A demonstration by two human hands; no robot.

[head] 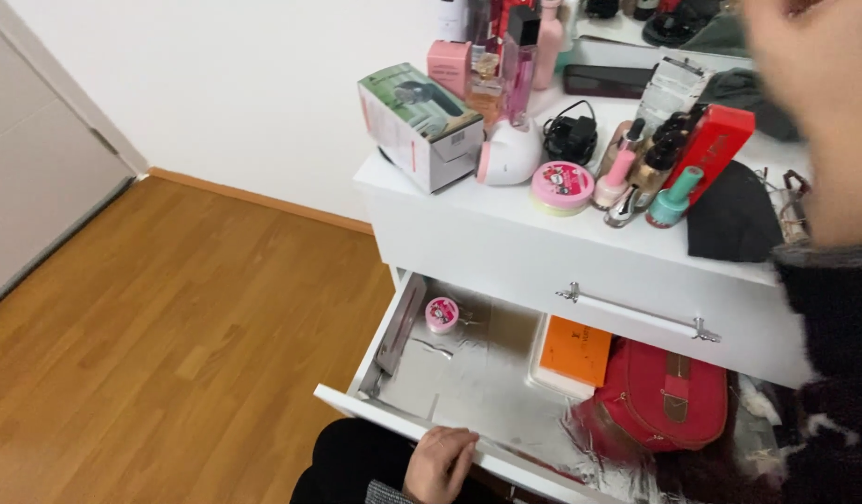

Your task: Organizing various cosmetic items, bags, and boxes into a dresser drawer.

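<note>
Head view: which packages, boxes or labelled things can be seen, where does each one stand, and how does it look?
Green-and-white box: left end of dresser top, rectangular, product picture on its side.
Red box: dresser top, right, long, leaning.
Pink round tin: front edge of top, pictured lid.
Small pink tin: open drawer, back left corner.
Orange flat box: drawer middle, beside red bag.
Left hand: on the drawer's front edge.

A home bedroom, white dresser (543, 247) crowded with perfume bottles (519, 61) and nail polish (673, 198), wooden floor (169, 336), open drawer (468, 373) with a red bag (664, 397)
</note>
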